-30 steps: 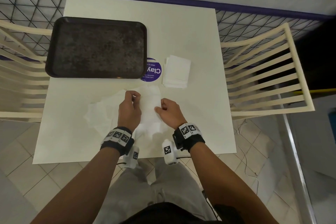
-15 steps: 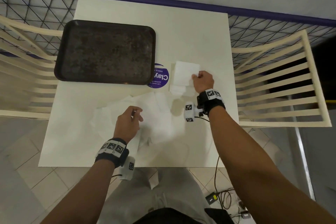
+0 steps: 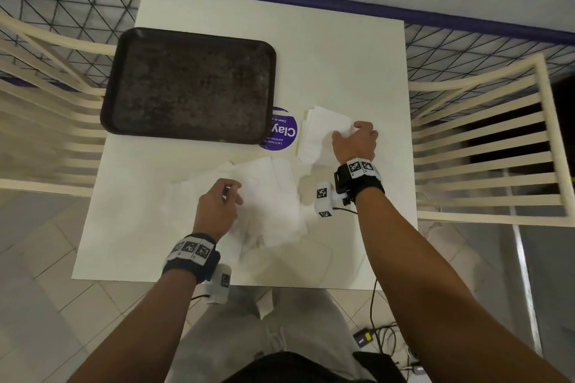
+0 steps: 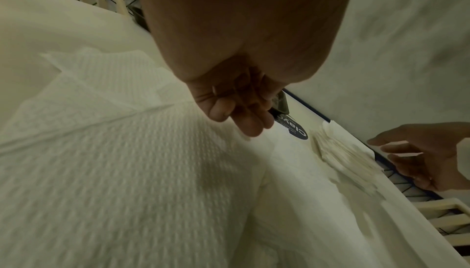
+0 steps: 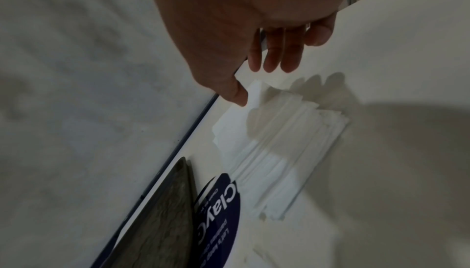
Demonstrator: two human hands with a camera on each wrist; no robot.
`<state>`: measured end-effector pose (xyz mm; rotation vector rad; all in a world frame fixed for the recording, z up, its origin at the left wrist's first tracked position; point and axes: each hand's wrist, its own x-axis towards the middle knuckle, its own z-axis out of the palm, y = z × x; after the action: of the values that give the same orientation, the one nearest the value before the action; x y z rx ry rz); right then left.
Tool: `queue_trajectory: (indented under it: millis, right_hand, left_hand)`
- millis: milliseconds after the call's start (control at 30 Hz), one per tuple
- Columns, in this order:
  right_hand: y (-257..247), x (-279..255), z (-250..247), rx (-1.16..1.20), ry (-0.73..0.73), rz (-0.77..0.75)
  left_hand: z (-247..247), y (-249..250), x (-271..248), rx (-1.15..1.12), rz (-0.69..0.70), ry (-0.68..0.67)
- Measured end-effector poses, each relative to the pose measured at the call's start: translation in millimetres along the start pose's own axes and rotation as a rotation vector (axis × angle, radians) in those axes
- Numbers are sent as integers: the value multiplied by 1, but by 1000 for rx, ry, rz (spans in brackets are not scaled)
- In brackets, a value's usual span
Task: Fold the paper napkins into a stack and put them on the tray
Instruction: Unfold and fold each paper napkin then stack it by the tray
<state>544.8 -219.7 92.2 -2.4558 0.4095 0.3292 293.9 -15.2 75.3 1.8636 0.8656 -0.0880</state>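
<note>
Hands are working over a white table (image 3: 342,50). Right hand (image 3: 354,141) is hovering over the right edge of a stack of folded napkins (image 3: 317,134), fingers (image 5: 277,55) loosely extended and holding nothing; whether the thumb is touching the top sheet cannot be told. Left hand (image 3: 217,207) is hanging above unfolded napkins (image 3: 273,205) spread near the front edge, fingers (image 4: 244,119) loosely curled and empty. Dark tray (image 3: 189,84) is sitting at the far left, partly covering a purple sticker (image 3: 281,130) beside the stack.

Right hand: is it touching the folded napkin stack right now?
Cannot tell. In the right wrist view the right hand hovers at the folded napkin stack, thumb tip at its corner, no clear contact or gap.
</note>
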Motion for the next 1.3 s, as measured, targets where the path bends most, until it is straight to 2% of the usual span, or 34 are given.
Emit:
queue_trajectory:
  millis: [167,300,433,500,600,733,1067,1300]
  right_hand:
    - [3,-33,6,196,53,-156]
    - [6,-83,20,254,-106,-263]
    - [15,-133,49,71,-373,-324]
    - [24,-151,67,-102,-487,-313]
    - [38,-173,88,-201,-544,-203]
    - [40,-195,100,-162,-526,-152]
    - [35,-212,103,33,-359,-100]
    - [35,-210,103,128,-282,-107]
  left_hand:
    - [-6,-7,3,25,48,13]
    - [-11,-14,-1,78,58,72]
    - [-21,-31,-7,212,23,160]
    - [-25,-40,-11,222,-37,137]
    - [-31,-45,-17,182,-102,61]
    - [-36,-54,-15,121,-118,56]
    - [-48,-58,-9,39,-93,93]
    - [-49,-57,-2,100,-62,-16]
